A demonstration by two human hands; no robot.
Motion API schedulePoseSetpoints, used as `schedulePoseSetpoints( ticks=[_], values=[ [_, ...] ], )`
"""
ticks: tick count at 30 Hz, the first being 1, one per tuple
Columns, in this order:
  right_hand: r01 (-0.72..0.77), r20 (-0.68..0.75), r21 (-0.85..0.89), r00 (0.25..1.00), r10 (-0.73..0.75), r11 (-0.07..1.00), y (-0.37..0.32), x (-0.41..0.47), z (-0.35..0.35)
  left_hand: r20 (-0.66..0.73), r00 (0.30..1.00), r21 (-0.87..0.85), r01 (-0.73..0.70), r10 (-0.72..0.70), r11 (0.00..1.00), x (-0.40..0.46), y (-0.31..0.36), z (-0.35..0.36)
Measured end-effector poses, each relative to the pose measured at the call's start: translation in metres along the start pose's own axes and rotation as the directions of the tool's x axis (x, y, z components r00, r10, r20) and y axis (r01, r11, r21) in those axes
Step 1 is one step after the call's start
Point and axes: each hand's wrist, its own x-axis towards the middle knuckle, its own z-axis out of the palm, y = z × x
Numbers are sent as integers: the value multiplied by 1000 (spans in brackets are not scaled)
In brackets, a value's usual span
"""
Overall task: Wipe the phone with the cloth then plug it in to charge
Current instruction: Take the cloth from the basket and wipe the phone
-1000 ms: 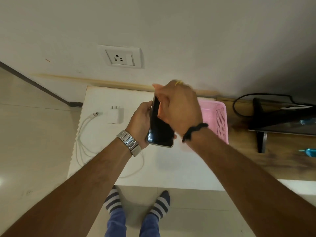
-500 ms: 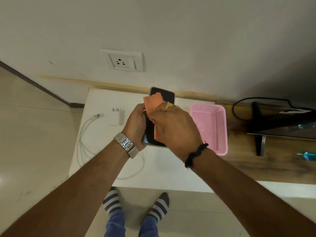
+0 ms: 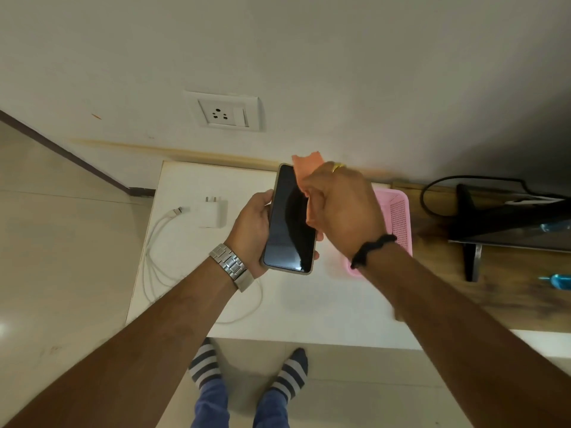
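White bench [image 3: 309,307] stands against a pale wall with a socket [image 3: 223,112] above it. Over the bench, the left hand [image 3: 251,231] holds the phone [image 3: 290,219] screen up, fingers clamped round its edges. The right hand [image 3: 343,208] has its fingers closed on an orange cloth [image 3: 306,168], pressed at the phone's upper right edge. A white charger [image 3: 213,211] and its cable [image 3: 154,251] lie on the bench at left; a pink basket [image 3: 398,214] sits at right.
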Motion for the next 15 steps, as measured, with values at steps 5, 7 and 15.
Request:
schedulePoseSetpoints(
  ticks=[5,7,15],
  values=[
    [25,44,68,999,-28,997,-27,-30,16,-118,993,-41,-33,27,999,0,8,5],
    [119,138,130,981,-137,984,-39,-52,19,-135,991,-86,-27,15,996,-1,7,6],
    [-75,-48,79,996,79,994,-19,-9,2,-103,994,-6,-29,29,1000,2,10,10]
  ],
)
